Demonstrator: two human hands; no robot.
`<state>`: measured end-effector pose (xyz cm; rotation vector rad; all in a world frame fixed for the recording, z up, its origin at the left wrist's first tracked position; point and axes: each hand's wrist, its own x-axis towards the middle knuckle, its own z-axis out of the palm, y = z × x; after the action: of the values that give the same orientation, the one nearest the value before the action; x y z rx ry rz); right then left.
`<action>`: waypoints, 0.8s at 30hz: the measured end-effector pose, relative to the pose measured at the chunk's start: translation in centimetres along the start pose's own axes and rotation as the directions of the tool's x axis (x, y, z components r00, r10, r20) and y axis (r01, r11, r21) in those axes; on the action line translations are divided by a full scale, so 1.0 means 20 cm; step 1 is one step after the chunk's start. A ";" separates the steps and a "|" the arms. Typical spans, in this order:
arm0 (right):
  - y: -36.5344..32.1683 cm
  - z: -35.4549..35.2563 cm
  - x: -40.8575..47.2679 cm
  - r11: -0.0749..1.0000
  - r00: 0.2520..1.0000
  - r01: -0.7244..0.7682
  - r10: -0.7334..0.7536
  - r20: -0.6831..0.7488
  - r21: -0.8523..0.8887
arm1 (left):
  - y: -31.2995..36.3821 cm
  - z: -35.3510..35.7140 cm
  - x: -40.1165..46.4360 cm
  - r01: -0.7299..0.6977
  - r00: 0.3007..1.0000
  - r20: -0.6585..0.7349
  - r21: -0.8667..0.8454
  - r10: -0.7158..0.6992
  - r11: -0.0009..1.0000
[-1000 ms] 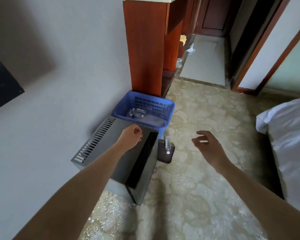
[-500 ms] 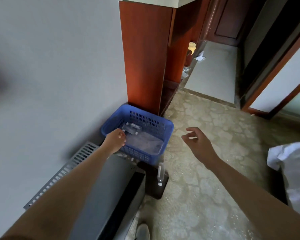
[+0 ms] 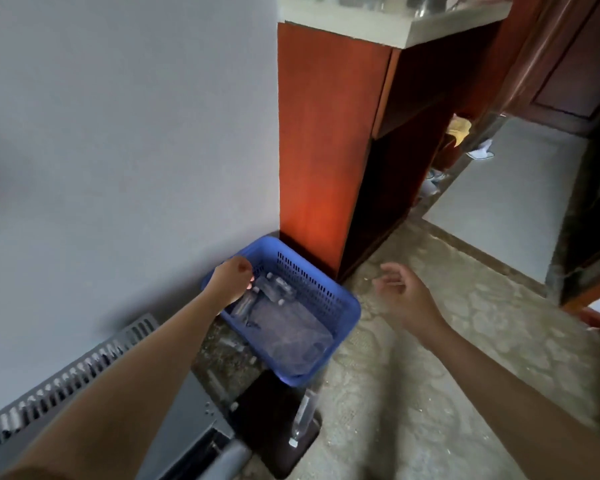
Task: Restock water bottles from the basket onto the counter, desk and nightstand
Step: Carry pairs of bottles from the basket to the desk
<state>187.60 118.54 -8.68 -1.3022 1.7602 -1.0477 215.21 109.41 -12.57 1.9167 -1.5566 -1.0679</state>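
Clear plastic water bottles (image 3: 271, 289) lie jumbled at the far corner of the blue slotted plastic basket (image 3: 340, 306), where the left hand (image 3: 231, 280) hovers, fingers curled on nothing visible, the right hand (image 3: 404, 294) relaxed; slick bottles could slip.

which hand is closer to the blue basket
Left. The left hand reaches over the blue basket rim, by the bottles. The right hand hovers over the floor beside it, apart.

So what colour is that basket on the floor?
Blue, with slotted walls: the basket shows best in the head view.
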 end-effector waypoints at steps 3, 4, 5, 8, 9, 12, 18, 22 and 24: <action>0.04 -0.17 0.24 0.998 0.997 0.056 -0.055 0.057 -0.016 | 0.09 0.14 0.05 0.074 0.994 -0.082 -0.035 -0.077 0.997; 0.06 -0.21 0.31 0.998 0.995 0.060 -0.058 0.083 -0.016 | 0.10 0.18 0.05 0.096 0.989 -0.105 -0.049 -0.101 0.994; 0.08 -0.25 0.37 0.998 0.992 0.058 -0.056 0.109 -0.007 | 0.11 0.21 0.07 0.120 0.984 -0.126 -0.046 -0.125 0.992; 0.14 -0.32 0.54 0.999 0.982 0.046 -0.046 0.181 0.006 | 0.14 0.29 0.10 0.182 0.969 -0.167 -0.020 -0.183 0.983; 0.16 -0.33 0.59 0.999 0.977 0.054 -0.053 0.204 0.003 | 0.16 0.31 0.11 0.191 0.964 -0.184 -0.017 -0.191 0.981; 0.19 -0.32 0.75 0.994 0.954 0.103 -0.086 0.289 -0.047 | 0.21 0.34 0.15 0.226 0.946 -0.228 -0.054 -0.232 0.973; 0.21 -0.22 1.01 0.984 0.903 0.140 -0.081 0.423 -0.110 | 0.19 0.39 0.34 0.301 0.913 -0.253 -0.105 -0.319 0.948; 0.19 -0.15 1.25 0.972 0.872 0.171 -0.072 0.484 -0.163 | 0.19 0.41 0.55 0.332 0.885 -0.282 -0.174 -0.370 0.927; 0.15 -0.12 1.38 0.967 0.862 0.172 -0.057 0.503 -0.186 | 0.21 0.40 0.64 0.347 0.867 -0.295 -0.220 -0.401 0.912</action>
<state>177.33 92.85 -12.25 -1.6610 1.4424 -0.5077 207.09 97.02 -17.94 2.2012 -0.9046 -0.9154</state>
